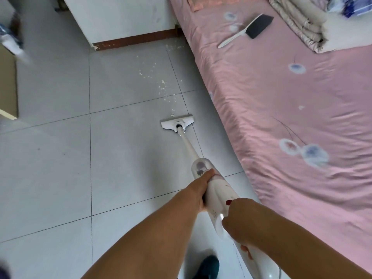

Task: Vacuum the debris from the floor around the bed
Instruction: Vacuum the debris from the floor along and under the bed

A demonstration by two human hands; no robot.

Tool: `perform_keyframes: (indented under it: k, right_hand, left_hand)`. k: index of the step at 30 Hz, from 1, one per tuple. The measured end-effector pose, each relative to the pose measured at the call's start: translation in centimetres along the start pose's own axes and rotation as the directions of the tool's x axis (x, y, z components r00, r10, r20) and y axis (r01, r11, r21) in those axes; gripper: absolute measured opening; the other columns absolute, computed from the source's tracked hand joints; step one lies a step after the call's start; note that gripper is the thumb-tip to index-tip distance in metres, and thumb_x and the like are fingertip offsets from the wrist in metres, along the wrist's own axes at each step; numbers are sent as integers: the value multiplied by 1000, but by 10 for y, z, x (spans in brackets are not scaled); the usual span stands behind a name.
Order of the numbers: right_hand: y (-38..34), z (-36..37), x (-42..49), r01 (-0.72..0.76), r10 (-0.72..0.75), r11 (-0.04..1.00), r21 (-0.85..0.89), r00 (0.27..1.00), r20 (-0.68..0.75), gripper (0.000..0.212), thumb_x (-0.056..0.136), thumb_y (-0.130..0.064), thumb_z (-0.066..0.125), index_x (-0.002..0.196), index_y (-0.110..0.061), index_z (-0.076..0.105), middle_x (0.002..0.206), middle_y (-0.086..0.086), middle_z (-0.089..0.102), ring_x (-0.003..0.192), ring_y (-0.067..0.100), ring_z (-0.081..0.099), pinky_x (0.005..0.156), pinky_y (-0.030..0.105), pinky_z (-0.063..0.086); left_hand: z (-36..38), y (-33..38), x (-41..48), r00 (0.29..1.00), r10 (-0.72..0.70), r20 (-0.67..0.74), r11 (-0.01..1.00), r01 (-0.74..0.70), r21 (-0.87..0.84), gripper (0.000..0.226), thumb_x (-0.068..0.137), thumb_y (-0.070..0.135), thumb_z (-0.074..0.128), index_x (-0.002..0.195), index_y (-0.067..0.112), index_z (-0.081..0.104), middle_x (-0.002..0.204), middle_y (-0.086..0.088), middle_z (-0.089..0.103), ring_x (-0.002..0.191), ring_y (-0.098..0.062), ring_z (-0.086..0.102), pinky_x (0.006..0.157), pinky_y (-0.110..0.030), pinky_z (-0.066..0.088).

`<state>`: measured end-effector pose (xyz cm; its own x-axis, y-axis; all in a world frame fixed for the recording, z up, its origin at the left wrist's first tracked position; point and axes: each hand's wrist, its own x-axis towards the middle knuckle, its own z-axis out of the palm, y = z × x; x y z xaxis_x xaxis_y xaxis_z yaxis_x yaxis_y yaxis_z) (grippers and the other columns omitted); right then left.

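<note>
A white stick vacuum [216, 192] is held with the left hand [201, 188] wrapped round its body and the right hand [239, 220] gripping the handle, its floor head [177, 123] flat on the tiled floor [60, 158] just short of pale debris [167, 91] scattered beside the pink bed [291, 117].

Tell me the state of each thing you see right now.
vacuum: tilted, held in both hands.
left hand: grips the vacuum body.
right hand: grips the vacuum handle.
vacuum head: flat on the floor.
debris: scattered ahead of it.
brush: lying flat on the bed.
quilt: folded on the bed.
</note>
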<state>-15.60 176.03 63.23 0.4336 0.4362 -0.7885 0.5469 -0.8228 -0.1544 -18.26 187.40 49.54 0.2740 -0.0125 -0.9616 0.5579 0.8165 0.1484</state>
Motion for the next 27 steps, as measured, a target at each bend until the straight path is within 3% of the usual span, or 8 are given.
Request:
perform_keyframes:
  k: [6,11,15,20,27]
  right_hand:
    - [-10,-16,23,-7,8,1000,29,1000,-9,23,91,-23,46,100,-11,62,92,5,65,93,25,66,51,19,38]
    - [-25,-33,38,-22,24,998,63,1000,-21,25,90,-24,45,106,-12,61,97,5,66,93,24,66,52,18,38]
    - [-43,-49,47,-44,45,994,102,999,-15,26,89,-24,45,107,-12,61,82,1,58,79,21,63,50,20,39]
    - [-61,-66,59,-64,64,995,79,998,-3,24,90,-24,45,104,-12,61,98,5,66,93,23,66,52,22,40]
    - [-82,-88,77,-67,68,997,45,998,-8,26,92,-23,43,107,-9,59,103,7,65,97,25,64,66,28,43]
  left_hand:
    - [-3,32,6,1000,-12,0,999,12,34,66,71,58,82,116,12,66,106,-18,74,98,-35,71,71,-44,59]
    - [-8,62,2,1000,-16,5,998,16,67,63,73,59,81,112,12,66,103,-18,74,93,-34,71,62,-39,57]
    - [-17,85,0,1000,-16,16,997,15,79,58,76,57,79,110,12,67,101,-17,75,93,-33,71,63,-39,57]
    - [-25,111,2,1000,-13,28,994,10,106,52,80,58,76,104,12,67,98,-17,75,93,-32,71,66,-39,56]
    - [-31,144,9,1000,5,29,992,-8,127,50,79,57,76,104,14,67,100,-16,75,94,-32,71,69,-39,57]
